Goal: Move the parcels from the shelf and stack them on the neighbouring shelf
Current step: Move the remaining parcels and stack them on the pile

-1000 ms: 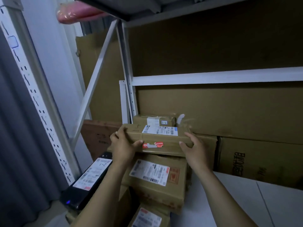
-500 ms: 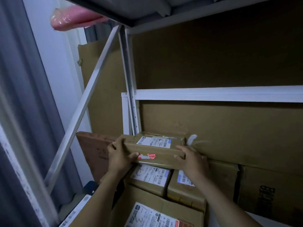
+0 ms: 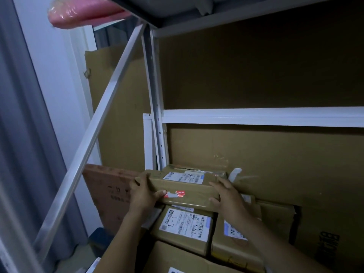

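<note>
A flat brown cardboard parcel with a white label on top and a red sticker on its front lies on top of a stack in the shelf's back left corner. My left hand clasps its left end and my right hand holds its right end. Right under it sit two more taped parcels, one with a large white label and one further right, partly hidden by my right forearm. A bigger parcel lies in front at the bottom edge.
A white shelf upright stands just behind the stack and a diagonal brace runs down to the left. Large cardboard sheets line the shelf's back. A pink wrapped bundle rests on the shelf above. A grey curtain hangs at the left.
Both hands have carried the parcel up and back onto the top of the stack. The view has tilted upward, so the lower parcels and the black device at the left have left the view.
</note>
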